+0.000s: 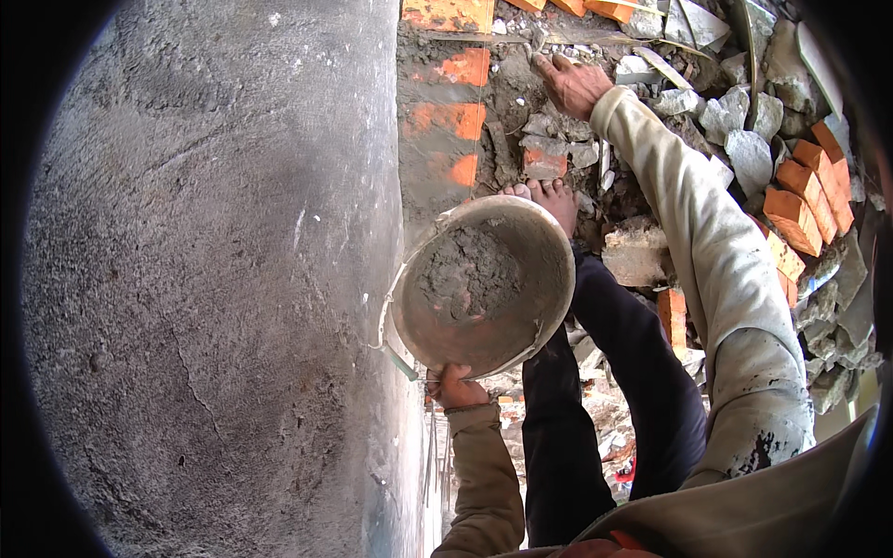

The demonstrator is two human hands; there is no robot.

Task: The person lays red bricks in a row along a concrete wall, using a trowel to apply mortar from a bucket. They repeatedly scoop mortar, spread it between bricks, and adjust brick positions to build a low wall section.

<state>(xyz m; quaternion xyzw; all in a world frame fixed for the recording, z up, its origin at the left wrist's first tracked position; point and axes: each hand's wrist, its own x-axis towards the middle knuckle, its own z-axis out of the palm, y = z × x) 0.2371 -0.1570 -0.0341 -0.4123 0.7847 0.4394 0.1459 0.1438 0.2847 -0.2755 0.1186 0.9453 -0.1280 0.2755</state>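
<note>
A round, mortar-smeared bucket (pixel 521 321) leans tilted beside the wall, with wet grey mortar (pixel 470 272) in its bottom. My left hand (pixel 458 388) grips the near rim of this bucket. Its wire handle with a green grip (pixel 402 364) hangs on the left side. Farther off, my right hand (pixel 574 86) is stretched out low over the rubble, fingers curled. A small grey piece (pixel 538 39) shows by its fingertips; what the hand holds, if anything, I cannot make out. Left of it runs a row of orange bricks (pixel 458 119) partly covered in mortar.
A rough grey wall (pixel 214 270) fills the left side. A thin string (pixel 480 130) runs along the brick row. Broken concrete (pixel 747 158) and stacked orange bricks (pixel 807 197) lie at right. My bare foot (pixel 556 202) stands just beyond the bucket, near a concrete block (pixel 635 253).
</note>
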